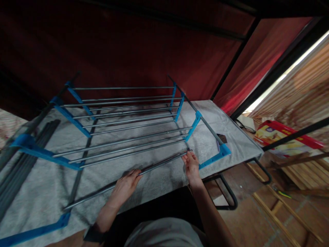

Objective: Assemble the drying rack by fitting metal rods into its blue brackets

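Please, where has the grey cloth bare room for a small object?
Right of the phone, up to the cloth's right edge; a smaller patch before the rod, between left hand and right hand. Crowded: far left, with loose tubes, and the middle, under the rack.

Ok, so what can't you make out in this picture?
In the head view:
Metal rod: a stretch is covered by the left hand.
Grey tubes and near left blue bracket: cut off by the left edge.
Dark flat object: partly hidden by the right blue bracket.
Red box: small lettering too blurred.
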A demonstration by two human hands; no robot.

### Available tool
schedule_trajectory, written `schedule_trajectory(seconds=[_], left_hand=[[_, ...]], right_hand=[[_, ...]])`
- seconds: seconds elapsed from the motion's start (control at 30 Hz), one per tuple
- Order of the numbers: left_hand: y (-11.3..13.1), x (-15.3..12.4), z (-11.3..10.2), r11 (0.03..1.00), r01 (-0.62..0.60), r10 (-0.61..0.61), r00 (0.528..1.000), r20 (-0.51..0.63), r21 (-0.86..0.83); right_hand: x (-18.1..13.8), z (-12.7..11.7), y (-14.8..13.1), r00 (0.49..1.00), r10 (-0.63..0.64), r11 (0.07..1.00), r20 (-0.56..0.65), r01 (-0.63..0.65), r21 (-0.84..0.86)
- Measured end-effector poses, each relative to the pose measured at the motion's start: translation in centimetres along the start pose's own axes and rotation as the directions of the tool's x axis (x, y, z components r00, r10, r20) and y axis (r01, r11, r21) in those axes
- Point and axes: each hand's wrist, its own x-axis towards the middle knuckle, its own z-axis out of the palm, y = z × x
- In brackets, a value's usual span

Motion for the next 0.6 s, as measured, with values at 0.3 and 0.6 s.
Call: schedule_trajectory(seconds=[0.3, 0.6], left_hand=[[0.14, 0.21, 0.38, 1.0, 0.012, -0.012, 1.0, 0.014, -0.008], [0.26, 0.5, 0.67, 1.0, 0.005, -0.004, 0.999, 0.034, -0.014]], right_hand=[[-0.14, 0.07, -0.16, 0.999, 0.03, 0.999, 0.023, -0.03, -0.012], [0.26, -0.37, 0.57, 1.0, 0.016, 0.997, 0.016, -0.014, -0.071]])
